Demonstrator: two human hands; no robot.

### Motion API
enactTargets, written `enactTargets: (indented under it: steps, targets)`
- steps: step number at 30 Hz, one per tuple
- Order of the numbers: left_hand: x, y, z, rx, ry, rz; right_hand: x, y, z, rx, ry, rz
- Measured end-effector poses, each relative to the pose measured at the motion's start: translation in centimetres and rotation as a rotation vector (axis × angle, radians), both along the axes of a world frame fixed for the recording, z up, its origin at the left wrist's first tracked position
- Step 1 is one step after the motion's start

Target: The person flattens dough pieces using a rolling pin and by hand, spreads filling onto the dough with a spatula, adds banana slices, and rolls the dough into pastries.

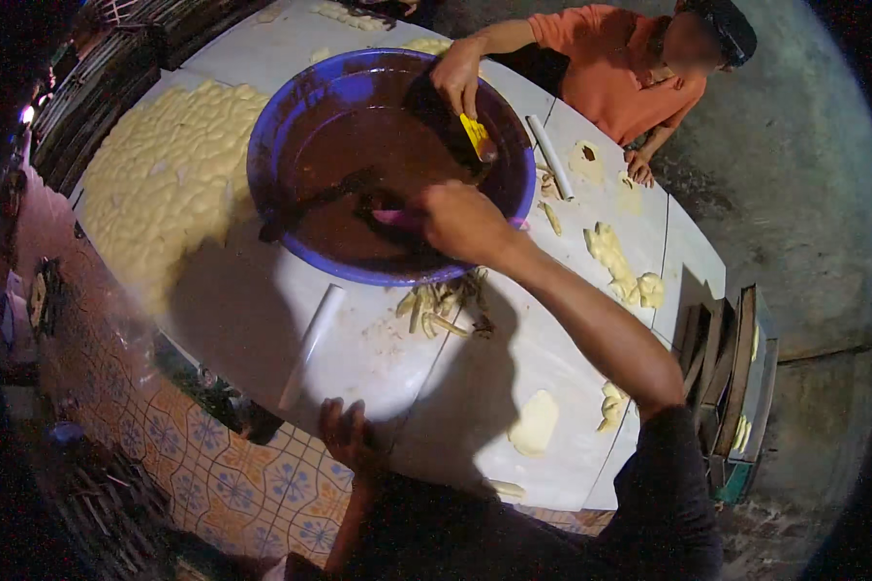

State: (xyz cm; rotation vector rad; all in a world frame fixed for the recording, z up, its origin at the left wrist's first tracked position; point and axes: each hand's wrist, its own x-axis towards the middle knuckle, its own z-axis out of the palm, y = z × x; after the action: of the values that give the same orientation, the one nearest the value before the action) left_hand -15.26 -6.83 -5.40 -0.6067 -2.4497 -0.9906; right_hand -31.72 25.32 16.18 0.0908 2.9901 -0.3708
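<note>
My right hand [460,221] reaches over a big blue-purple basin [344,270] of dark brown filling [354,145]. It is closed on a pink tool [393,219] whose other end I cannot make out against the filling. My left hand [349,433] rests at the near edge of the white table [383,358], fingers apart and holding nothing. Close to it lies a white rolling pin [312,341]. A flat oval of dough [534,423] lies below my right forearm. Across the basin, a co-worker's hand [457,77] holds a yellow scraper [475,136] at the filling.
Many pale dough lumps [170,160] cover the table's left side. Dough strips [431,308] lie against the basin; more dough [610,257] is on the right. A second rolling pin [550,157] lies near a dough round with filling [588,160]. Trays [736,373] stand beyond the right edge.
</note>
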Motion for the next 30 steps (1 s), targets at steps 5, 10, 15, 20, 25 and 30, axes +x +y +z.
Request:
enactTargets:
  steps: [5, 10, 15, 20, 25, 30]
  targets:
    - [-0.1, 1.0, -0.6, 0.177, -0.001, 0.040, -4.3, 0.0, -4.6, 0.107, -0.275, 0.255]
    - [-0.2, 0.3, -0.1, 0.055, 0.044, 0.009, -5.0, -0.9, -0.2, 0.031, -0.408, 0.420]
    - [-0.5, 0.9, 0.4, 0.061, 0.084, -0.079, -0.9, 2.5, 4.7, -0.310, -0.399, 0.483]
    - [0.4, 1.0, 0.9, -0.010, -0.105, -0.027, 13.4, 5.8, 7.3, -0.477, -0.403, 0.257]
    - [0.3, -0.2, -1.7, 0.006, -0.234, -0.007, 36.8, 0.2, -0.9, -0.376, -0.198, -0.088]
    - [0.0, -0.5, -3.4, -0.314, -0.080, -0.025, 47.2, -8.2, -11.6, -0.195, 0.101, -0.470]
